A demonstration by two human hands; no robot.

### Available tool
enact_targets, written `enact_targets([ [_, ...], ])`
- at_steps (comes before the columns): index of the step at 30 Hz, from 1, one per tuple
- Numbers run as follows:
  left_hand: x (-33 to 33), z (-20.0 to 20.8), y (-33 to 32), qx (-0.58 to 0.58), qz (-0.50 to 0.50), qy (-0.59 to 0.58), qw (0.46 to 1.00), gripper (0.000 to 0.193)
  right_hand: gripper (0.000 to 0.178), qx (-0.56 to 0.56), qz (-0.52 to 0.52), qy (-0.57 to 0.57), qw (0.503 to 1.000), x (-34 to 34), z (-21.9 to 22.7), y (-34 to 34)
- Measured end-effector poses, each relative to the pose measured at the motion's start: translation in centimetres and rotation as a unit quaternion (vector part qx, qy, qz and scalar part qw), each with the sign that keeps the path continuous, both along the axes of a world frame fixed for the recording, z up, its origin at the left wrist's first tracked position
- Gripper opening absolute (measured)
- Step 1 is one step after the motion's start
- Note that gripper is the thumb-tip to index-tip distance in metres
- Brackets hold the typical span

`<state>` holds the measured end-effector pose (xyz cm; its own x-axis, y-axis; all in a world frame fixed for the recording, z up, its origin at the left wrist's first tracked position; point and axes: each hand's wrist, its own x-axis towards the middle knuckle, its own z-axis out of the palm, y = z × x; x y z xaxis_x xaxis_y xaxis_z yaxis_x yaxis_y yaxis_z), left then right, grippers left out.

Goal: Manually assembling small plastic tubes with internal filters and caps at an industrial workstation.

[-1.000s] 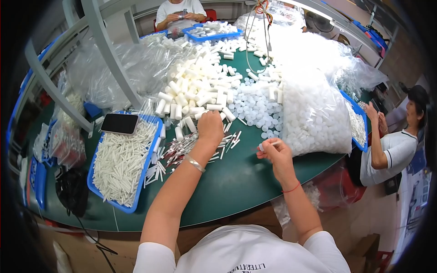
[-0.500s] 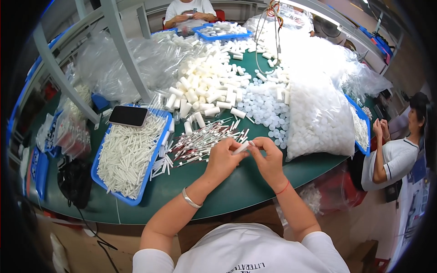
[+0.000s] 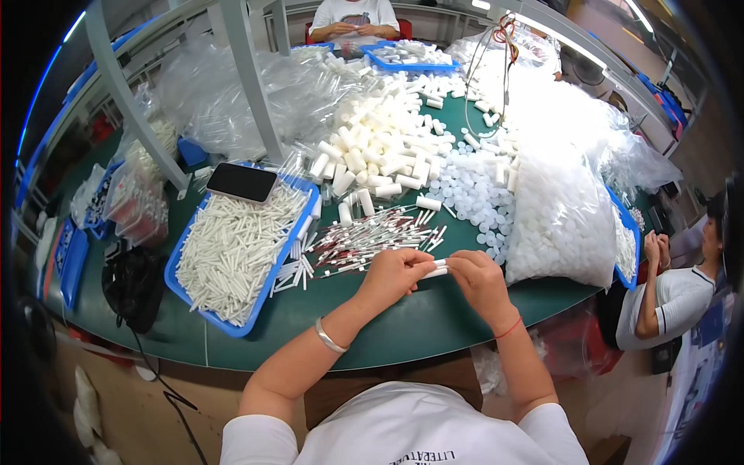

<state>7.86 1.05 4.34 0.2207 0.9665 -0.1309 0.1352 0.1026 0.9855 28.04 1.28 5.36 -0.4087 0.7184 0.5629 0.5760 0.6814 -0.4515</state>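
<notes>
Above the front edge of the green table [image 3: 341, 341], my left hand [image 3: 394, 276] and my right hand [image 3: 479, 285] are both closed on a short white tube [image 3: 437, 268]. Its left end lies in the left fingers, and the right fingertips pinch the other end. Just beyond the left hand lies a loose pile of thin white-and-dark-red sticks [image 3: 364, 242]. Translucent round caps [image 3: 482, 203] are spread beyond the right hand. Thick white cylinders [image 3: 364, 151] are heaped farther back. What is inside the tube cannot be made out.
To the left, a blue tray [image 3: 180, 291] holds thin white rods, with a phone [image 3: 242, 183] on its far rim. A bulging clear bag [image 3: 562, 225] stands on the right. Grey metal posts [image 3: 256, 85] rise from the table. Co-workers sit across and at right [image 3: 666, 298].
The tube was tilted between my hands; now it lies nearly level. My fingers have shifted along it, and the right hand has turned. The view has shifted a little.
</notes>
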Motion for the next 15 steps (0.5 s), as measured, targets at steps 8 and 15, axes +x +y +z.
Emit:
enact_targets([
  [8, -0.6, 0.3, 0.4, -0.016, -0.006, -0.003, 1.0, 0.042, 0.045, -0.018, 0.099, -0.049, 0.994, -1.9, 1.2, -0.5],
  [15, -5.6, -1.2, 6.8, 0.277, 0.249, 0.422, 0.827, 0.032, 0.027, -0.03, 0.051, 0.012, 0.998, -1.9, -0.7, 0.7],
])
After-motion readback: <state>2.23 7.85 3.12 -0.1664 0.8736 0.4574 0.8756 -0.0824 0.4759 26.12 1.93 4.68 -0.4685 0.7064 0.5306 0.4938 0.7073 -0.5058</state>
